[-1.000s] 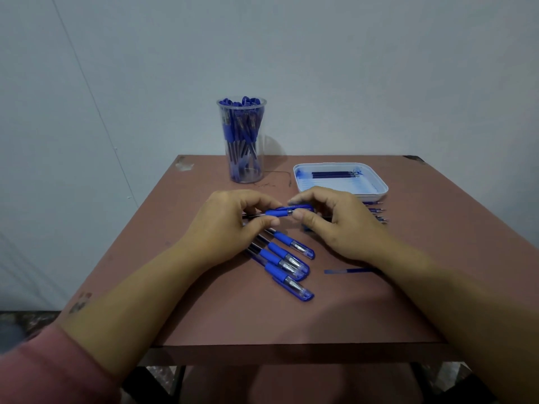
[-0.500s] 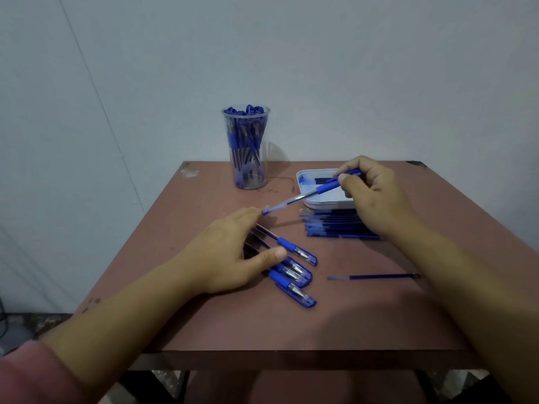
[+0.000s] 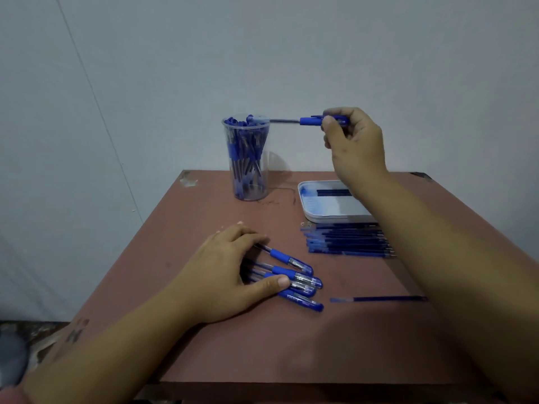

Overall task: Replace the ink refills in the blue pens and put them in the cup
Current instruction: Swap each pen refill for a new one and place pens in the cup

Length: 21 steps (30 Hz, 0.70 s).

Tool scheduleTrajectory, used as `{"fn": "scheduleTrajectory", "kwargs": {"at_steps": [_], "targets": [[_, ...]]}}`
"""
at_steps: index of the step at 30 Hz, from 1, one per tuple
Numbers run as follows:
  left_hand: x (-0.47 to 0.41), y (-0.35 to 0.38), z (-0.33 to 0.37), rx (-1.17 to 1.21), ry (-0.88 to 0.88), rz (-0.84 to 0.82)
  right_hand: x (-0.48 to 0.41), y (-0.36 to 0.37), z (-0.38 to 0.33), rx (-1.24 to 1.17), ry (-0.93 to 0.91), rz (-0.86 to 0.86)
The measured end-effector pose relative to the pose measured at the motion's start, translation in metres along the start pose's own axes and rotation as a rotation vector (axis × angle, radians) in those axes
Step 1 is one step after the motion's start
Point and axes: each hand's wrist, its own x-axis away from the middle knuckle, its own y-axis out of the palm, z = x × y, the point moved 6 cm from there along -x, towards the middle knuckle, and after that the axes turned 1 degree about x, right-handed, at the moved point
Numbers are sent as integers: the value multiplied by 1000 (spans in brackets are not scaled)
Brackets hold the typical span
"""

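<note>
Pinching a pen (image 3: 310, 121) by one end, the right hand (image 3: 354, 147) hangs right of the cup (image 3: 248, 170); the pen lies level, free end at the rim. Before the cup, the left hand (image 3: 230, 272) rests flat on pens (image 3: 303, 279).

dim bluish light, soft focus, wide-angle bowing

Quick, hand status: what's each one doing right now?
Left hand: open, resting on the loose pens.
Right hand: closed, pinching a blue pen, held level with its far end at the cup rim.
</note>
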Motion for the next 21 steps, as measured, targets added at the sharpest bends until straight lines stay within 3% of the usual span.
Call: {"fn": "scheduleTrajectory", "kwargs": {"at_steps": [4,8,17,21], "targets": [[-1,1,1,10,-28,-6,-18,9,4,-49,-57,125],[-3,3,0,9,-20,-29,-29,24,-1,2,-139,147],[-3,3,1,-1,-3,-45,-54,55,-21,256,-336,74],[-4,3,1,4,-1,-52,-55,75,-12,320,-326,-77]]}}
